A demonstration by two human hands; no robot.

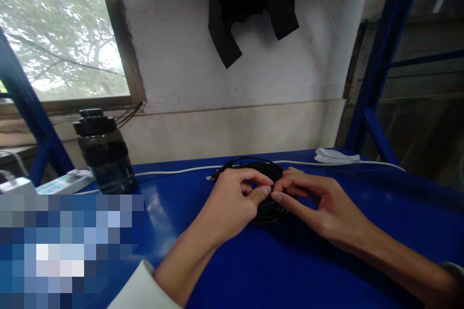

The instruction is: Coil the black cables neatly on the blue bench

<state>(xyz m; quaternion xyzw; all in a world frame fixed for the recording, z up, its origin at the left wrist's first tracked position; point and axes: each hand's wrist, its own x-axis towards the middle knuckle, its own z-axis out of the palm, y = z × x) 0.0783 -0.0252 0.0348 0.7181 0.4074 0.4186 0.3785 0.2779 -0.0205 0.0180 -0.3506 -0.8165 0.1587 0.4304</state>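
Observation:
A coil of black cable (270, 217) lies on the blue tabletop, with a small clear plug (209, 178) sticking out at its left. My left hand (237, 200) is over the left part of the coil, thumb and forefinger pinched together. From the other side, my right hand (315, 195) pinches close beside it, and the fingertips of both hands nearly meet above the coil. Whatever sits between the fingertips is too small and hidden to name. Both hands cover much of the coil's middle.
At the back left stands a dark water bottle (107, 159) beside a white power strip (67, 181). A white cable (174, 172) runs along the rear edge, near a crumpled white cloth (335, 156). Blue frame posts (377, 63) rise on both sides. The lower left is pixelated.

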